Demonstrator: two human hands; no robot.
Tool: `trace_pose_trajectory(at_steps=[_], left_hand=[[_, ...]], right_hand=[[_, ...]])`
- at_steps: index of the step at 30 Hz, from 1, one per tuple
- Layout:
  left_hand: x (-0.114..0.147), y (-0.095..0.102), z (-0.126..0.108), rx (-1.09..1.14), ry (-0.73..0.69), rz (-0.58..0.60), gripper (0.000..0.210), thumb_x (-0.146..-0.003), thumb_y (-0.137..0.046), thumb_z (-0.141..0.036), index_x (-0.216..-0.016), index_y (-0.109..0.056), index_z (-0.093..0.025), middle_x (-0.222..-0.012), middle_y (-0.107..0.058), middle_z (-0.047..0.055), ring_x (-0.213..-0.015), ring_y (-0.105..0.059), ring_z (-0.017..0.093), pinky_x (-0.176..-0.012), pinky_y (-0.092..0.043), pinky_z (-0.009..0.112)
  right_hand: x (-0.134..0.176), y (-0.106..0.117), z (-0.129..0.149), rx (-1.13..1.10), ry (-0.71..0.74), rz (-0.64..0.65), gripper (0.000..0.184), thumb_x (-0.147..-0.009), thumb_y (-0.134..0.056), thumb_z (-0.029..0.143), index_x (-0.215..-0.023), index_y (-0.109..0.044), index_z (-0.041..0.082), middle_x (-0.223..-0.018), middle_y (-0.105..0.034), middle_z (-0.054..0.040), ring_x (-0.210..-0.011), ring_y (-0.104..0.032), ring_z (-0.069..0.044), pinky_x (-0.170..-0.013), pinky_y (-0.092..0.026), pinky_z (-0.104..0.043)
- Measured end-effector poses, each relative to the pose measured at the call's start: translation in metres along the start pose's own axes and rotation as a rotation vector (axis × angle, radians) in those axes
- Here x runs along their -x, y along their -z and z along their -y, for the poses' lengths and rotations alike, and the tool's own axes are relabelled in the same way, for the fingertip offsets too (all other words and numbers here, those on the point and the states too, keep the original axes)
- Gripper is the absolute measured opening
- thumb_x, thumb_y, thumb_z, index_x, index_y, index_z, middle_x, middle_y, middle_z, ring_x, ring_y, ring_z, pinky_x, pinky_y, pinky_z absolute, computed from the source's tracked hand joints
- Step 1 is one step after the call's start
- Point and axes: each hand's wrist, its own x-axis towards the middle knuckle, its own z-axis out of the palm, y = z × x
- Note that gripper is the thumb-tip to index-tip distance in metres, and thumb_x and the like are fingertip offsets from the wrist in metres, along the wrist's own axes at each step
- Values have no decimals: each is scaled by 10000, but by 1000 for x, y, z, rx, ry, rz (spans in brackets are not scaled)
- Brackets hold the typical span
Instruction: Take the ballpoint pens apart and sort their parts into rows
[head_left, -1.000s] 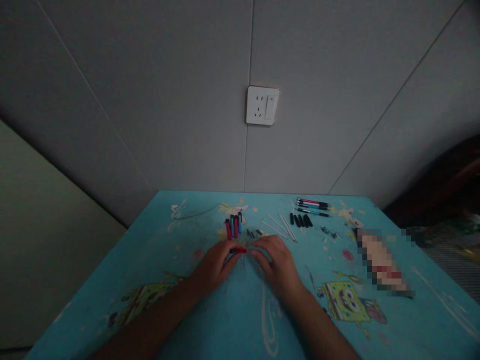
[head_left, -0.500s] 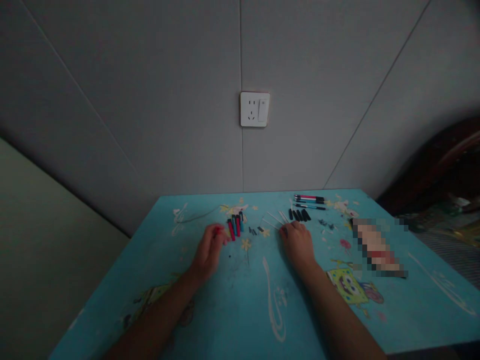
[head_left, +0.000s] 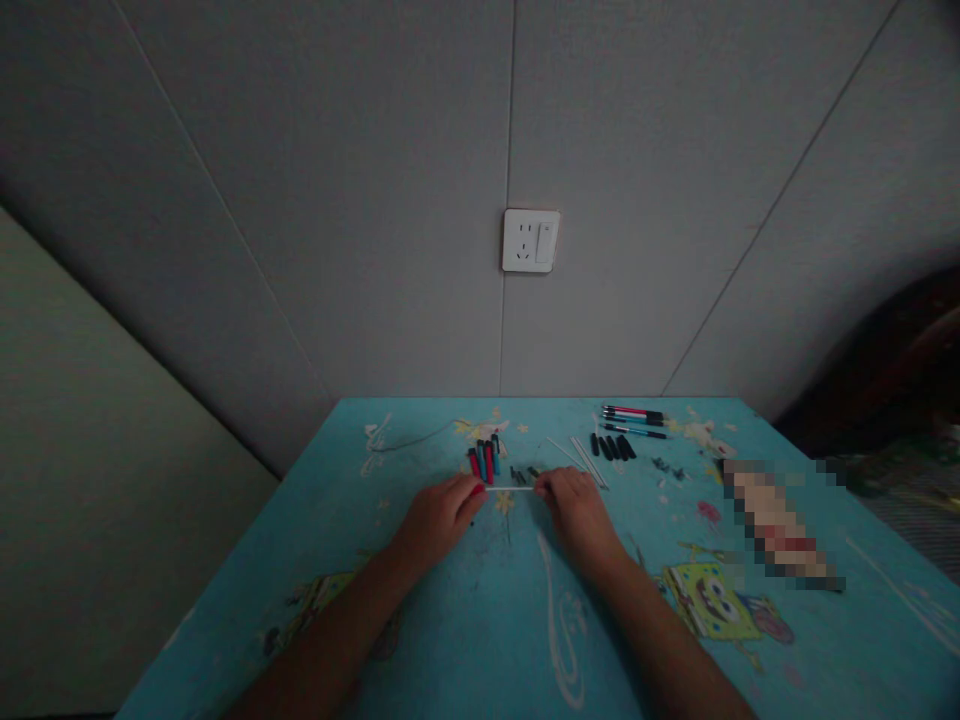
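Observation:
My left hand [head_left: 439, 515] is closed round a red pen barrel [head_left: 478, 489], of which only a small bit shows. Between my hands runs a thin white pen refill [head_left: 510, 489], level, its left end at the barrel. Its other end is pinched in the fingers of my right hand [head_left: 581, 515]; whether it sits inside the barrel I cannot tell. Just behind my left fingers lie several red and blue pen barrels [head_left: 484, 462]. Small dark pieces [head_left: 519, 474] lie beyond the held refill. More white refills [head_left: 589, 460] lie beside my right hand.
Several black rubber-like tubes [head_left: 613, 447] lie to the right of the loose refills. Assembled pens [head_left: 634, 413] lie at the table's back right, near small dark bits [head_left: 667, 468]. A blurred-out flat item [head_left: 780, 525] is farther right. The wall with a socket [head_left: 530, 240] borders the blue table [head_left: 465, 620].
My right hand has picked up one white refill and moved left with it. My left hand has moved in to meet it with the red barrel. The view has shifted slightly.

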Motion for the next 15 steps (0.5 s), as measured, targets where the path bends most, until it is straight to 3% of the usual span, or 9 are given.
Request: trace_pose_trajectory(at_steps=[4,8,12,15], left_hand=[[1,-2,2,-60,-26,22,312,-1022,-365,-371,-1083,-627,-213,-988,-688,57,-886,-656,183,-808,-495,286],[2,-1,-2,-229,-112,56,339,-1013,-392,-382,-1268,-564,-241,-1088,-697,75,-887,-682,198,-770,-523,299],[4,-2,-11,-433,-235,169,308,-1009,-405,-348,-1250,-590,-296,-900,-705,44,-713,-683,191,-609,-512,277],[7,-4,-13,-514,-258,171,293,-1014,-386,-312,-1176,-627,-273,-824,-684,40,-674,-675,190,-556,-492,265]], right_hand=[[0,-3,6,58,57,18,85,-946,-540,133,-921,-599,189,-884,-641,-47,-854,-545,-206,-781,-369,-328],[1,0,13,143,145,29,58,-940,-569,151,-955,-608,191,-898,-637,-54,-869,-539,-216,-794,-368,-345],[2,-1,26,189,252,72,33,-930,-594,172,-955,-609,187,-897,-630,-53,-880,-537,-225,-811,-368,-362],[5,-7,34,198,252,74,35,-935,-577,158,-928,-602,181,-841,-618,-41,-828,-537,-215,-789,-371,-356]])
